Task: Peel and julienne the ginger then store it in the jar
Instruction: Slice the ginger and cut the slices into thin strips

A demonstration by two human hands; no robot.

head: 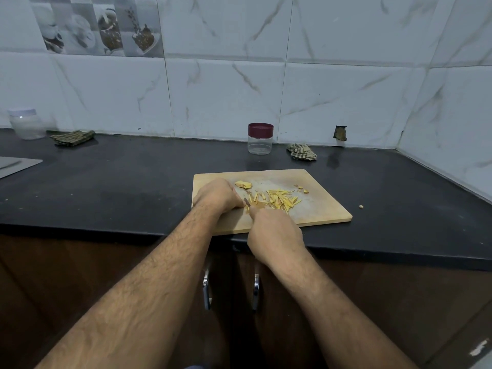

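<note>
- Between our two hands, at the near left part of the wooden cutting board (319,209), we see the short blade of a knife (246,202) showing, its tip angled away from us.
- Our right hand (275,231) curls around the knife handle, which its fingers hide.
- Our left hand (217,197) lies knuckles up just left of the blade, fingers curled under; we cannot tell what it presses or holds beneath them.
- Just right of the blade, a loose pile of ginger strips (279,199) spreads across the middle of the board, thin and yellow, some touching the knife side.
- Beyond the left hand, a few flat ginger slices (242,184) sit stacked near the board's far left edge.
- Farther right of the pile, small ginger scraps (302,189) lie on the board, and one stray bit (361,206) rests on the black counter (119,187) off the board's right side.
- Well beyond the board, against the tiled wall, a clear jar (260,139) stands upright with its maroon lid on.
- Beside it to the right lies a crumpled checked cloth (301,152); far off to the left lie a second cloth (72,137) and a white-lidded container (26,123).
</note>
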